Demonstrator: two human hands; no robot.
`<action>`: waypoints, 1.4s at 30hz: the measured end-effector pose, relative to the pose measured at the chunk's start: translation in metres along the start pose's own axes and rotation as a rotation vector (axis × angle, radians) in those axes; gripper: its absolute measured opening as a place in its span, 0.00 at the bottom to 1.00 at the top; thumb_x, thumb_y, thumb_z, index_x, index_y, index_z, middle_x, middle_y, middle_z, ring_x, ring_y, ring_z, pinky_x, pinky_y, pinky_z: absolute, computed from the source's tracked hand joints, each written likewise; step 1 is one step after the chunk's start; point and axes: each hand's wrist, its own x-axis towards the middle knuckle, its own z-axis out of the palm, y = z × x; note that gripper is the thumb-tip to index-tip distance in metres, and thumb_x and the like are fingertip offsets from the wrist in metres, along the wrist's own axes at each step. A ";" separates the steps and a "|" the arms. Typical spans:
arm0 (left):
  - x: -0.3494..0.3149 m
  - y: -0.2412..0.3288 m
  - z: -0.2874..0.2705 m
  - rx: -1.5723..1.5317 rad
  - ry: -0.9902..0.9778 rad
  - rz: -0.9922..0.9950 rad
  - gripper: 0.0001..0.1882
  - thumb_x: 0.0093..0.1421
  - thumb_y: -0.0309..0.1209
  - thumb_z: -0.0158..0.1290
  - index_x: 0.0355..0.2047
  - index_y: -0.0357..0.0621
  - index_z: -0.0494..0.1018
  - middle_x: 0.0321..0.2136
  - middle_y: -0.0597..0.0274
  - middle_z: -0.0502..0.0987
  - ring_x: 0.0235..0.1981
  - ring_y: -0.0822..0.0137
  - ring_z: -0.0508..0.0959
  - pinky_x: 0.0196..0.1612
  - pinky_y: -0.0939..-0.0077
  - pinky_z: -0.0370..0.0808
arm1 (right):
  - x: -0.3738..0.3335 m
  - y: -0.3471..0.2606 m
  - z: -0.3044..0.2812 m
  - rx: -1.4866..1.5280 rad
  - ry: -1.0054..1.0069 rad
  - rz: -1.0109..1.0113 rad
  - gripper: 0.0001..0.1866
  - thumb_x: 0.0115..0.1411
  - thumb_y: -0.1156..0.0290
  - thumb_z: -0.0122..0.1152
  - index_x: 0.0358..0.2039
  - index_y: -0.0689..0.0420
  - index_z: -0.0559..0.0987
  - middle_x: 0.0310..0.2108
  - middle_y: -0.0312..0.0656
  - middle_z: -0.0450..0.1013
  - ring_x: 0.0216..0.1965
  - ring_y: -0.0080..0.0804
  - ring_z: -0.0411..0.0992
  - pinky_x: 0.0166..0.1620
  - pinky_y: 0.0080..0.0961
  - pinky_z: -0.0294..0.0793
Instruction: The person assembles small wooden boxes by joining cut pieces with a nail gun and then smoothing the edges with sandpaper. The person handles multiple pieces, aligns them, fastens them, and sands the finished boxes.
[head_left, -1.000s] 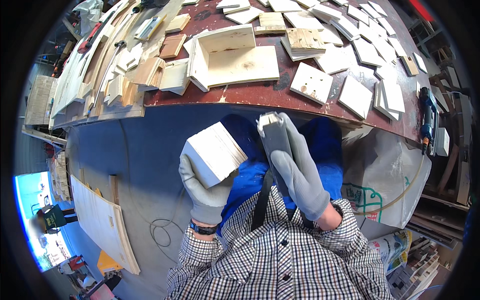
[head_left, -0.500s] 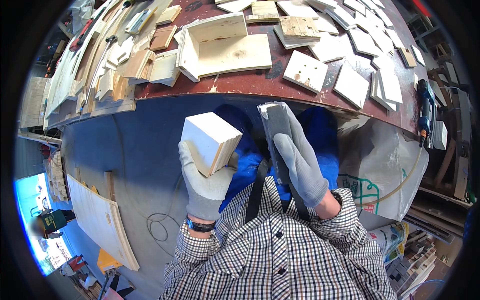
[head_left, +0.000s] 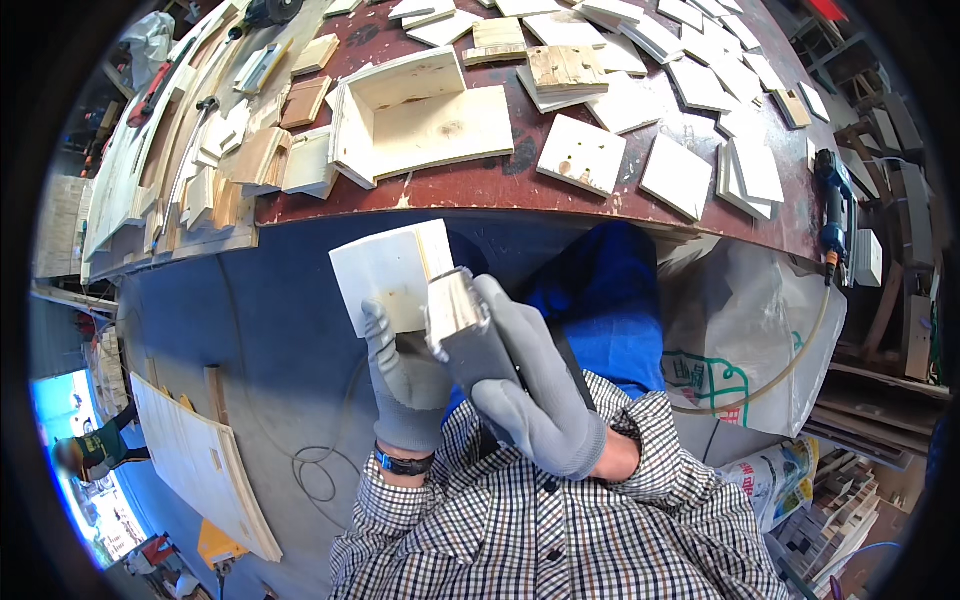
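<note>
My left hand (head_left: 408, 385), in a grey-white work glove, is closed round a stack of square whitish plywood pieces (head_left: 385, 275) above my lap. My gloved right hand (head_left: 540, 395) grips a sanding block (head_left: 470, 335), a long wooden block wrapped in dark grey abrasive paper with its pale worn end showing. The sanding block is tilted and lies close against the right edge of the plywood stack. From this angle I cannot tell whether they touch. Part of the stack is hidden behind the sanding block and my left fingers.
A dark red worktable (head_left: 420, 195) spans the far side, carrying an open wooden box (head_left: 440, 120) and several loose plywood squares (head_left: 582, 155). A blue-black air tool (head_left: 832, 205) with a hose hangs at its right edge. Plastic sheeting (head_left: 745, 330) is below. A person (head_left: 95, 450) stands far left.
My right hand has brought the sanding block leftward, up to the plywood stack. The left hand has turned the stack, so another side faces me.
</note>
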 end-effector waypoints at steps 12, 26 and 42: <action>-0.017 -0.009 0.013 0.278 0.016 0.202 0.43 0.72 0.56 0.56 0.77 0.46 0.56 0.70 0.50 0.69 0.67 0.53 0.74 0.71 0.51 0.73 | 0.007 -0.003 0.010 0.014 0.108 0.170 0.40 0.78 0.65 0.55 0.78 0.71 0.49 0.71 0.61 0.59 0.71 0.51 0.62 0.72 0.38 0.61; -0.026 -0.007 0.024 0.344 0.132 0.211 0.38 0.63 0.30 0.68 0.69 0.46 0.60 0.62 0.57 0.71 0.64 0.61 0.75 0.68 0.62 0.73 | 0.023 0.037 -0.036 -0.983 0.053 -0.392 0.30 0.59 0.56 0.73 0.63 0.31 0.80 0.63 0.51 0.69 0.61 0.50 0.71 0.59 0.47 0.73; -0.022 0.008 0.018 0.369 0.108 0.177 0.35 0.72 0.42 0.60 0.73 0.42 0.62 0.65 0.54 0.74 0.65 0.60 0.75 0.67 0.63 0.75 | 0.017 0.026 -0.051 -0.953 0.047 -0.063 0.34 0.57 0.63 0.74 0.66 0.45 0.77 0.61 0.53 0.71 0.56 0.49 0.72 0.57 0.46 0.70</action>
